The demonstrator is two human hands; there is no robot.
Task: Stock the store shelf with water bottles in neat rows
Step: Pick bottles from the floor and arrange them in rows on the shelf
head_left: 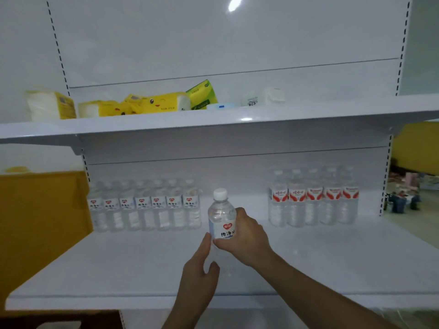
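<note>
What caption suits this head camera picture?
Both hands hold a water bottle over the shelf, between two bottle rows.

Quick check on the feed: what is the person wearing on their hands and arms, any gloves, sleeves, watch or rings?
Nothing worn shows. The left hand and right hand are bare, without gloves or visible rings. Both forearms are uncovered to the frame's bottom edge, with no sleeve, watch or band in view.
</note>
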